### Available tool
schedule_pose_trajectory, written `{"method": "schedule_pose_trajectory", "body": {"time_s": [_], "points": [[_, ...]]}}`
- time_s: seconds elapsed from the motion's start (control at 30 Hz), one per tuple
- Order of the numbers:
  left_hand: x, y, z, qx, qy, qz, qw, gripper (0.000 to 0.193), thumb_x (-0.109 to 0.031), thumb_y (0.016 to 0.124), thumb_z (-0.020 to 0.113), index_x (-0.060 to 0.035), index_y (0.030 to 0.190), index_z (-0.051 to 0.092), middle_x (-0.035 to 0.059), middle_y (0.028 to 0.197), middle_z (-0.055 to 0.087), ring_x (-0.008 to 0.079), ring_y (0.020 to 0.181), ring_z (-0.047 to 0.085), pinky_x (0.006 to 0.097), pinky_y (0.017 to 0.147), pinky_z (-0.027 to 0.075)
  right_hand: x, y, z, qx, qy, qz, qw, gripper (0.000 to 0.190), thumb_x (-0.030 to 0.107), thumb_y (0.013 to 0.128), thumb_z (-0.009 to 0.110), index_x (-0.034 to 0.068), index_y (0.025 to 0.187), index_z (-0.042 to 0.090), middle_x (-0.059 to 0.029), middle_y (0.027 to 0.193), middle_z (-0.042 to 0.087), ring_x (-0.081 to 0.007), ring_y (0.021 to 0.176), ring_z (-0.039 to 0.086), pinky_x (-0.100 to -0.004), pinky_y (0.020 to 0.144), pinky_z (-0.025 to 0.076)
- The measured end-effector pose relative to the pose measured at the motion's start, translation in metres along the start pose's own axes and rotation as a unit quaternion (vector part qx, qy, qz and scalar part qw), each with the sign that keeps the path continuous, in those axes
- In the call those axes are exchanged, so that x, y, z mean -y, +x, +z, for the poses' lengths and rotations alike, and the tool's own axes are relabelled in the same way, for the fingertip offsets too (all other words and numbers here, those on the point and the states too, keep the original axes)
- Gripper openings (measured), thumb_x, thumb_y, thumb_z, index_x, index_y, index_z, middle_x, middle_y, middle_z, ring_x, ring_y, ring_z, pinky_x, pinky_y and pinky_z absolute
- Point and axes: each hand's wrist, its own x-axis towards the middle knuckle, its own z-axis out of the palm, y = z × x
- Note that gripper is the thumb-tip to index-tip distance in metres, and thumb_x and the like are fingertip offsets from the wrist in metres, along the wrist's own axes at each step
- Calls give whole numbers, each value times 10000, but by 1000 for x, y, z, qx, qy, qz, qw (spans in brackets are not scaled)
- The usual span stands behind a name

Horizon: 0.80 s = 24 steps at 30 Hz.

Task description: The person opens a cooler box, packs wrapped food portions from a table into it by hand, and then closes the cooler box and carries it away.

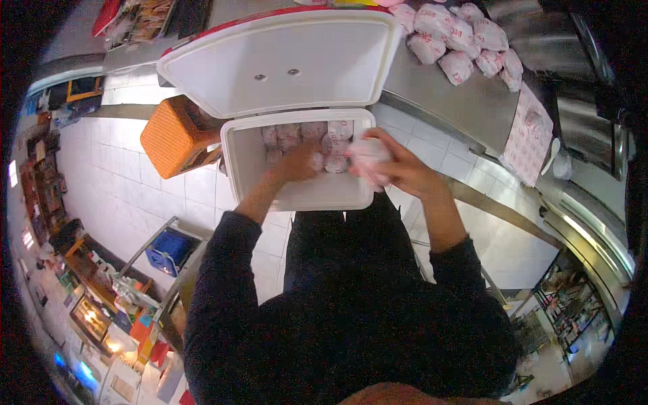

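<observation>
A white-lined cooler box [298,201] stands before me, its white lid [283,61] tipped back. Several paper-wrapped bundles with red print [336,144] lie along its far side. My left hand [298,164] reaches inside over the bundles; it is blurred, and whether its fingers hold one I cannot tell. At the box's right rim, my right hand [405,164] grips a wrapped bundle [371,157], also blurred; it may be more than one. A pile of similar bundles [458,38] rests on the steel counter [430,93] at the upper right.
An orange woven-texture stool [174,136] is left of the cooler. A printed paper sheet [529,134] and a white plastic spoon [551,156] lie at the counter's right end. A blue box [171,249] sits in a metal frame at lower left. Filled trays [144,20] are at the upper left.
</observation>
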Motion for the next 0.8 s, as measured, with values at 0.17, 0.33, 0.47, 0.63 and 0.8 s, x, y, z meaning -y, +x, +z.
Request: {"method": "schedule_pose_trajectory", "body": {"time_s": [0.17,0.33,0.47,0.63,0.8], "points": [[10,6,30,93,-139,-57,984,603,-353,816,714,-118,1338,525,157,1379,519,321,1276,487,426,1070,388,-75,135,26,-48,-451,60,889,408,144,917,620,93,1297,481,-154,1197,572,-226,1044,610,-367,850,524],[-16,-8,-9,212,-91,-22,973,552,-364,902,628,-129,1387,513,140,1404,524,292,1288,487,404,1104,361,-165,177,-10,-45,-782,-54,620,337,212,909,553,144,1236,596,-81,1335,527,-321,1229,499,-505,1035,399],[8,-52,-13,217,-117,44,968,485,-360,937,586,-109,1351,552,159,1369,549,290,1286,491,388,1105,364,-199,174,-45,-42,-864,-66,496,440,234,860,567,183,1296,594,-73,1458,445,-329,1382,337,-536,1146,249],[20,-73,-20,82,-13,19,996,374,-322,971,551,-71,1237,628,149,1290,601,263,1231,537,369,1058,402,-98,124,28,81,-680,35,728,409,203,906,609,139,1310,591,-96,1428,510,-266,1297,483,-472,1086,360],[-166,-16,-125,271,-347,53,896,321,-241,969,579,-63,1235,606,110,1177,624,223,1147,563,350,1024,410,57,-3,-75,-160,-183,-120,963,184,190,959,597,66,1089,636,-88,947,689,-137,857,663,-264,664,537]]}}
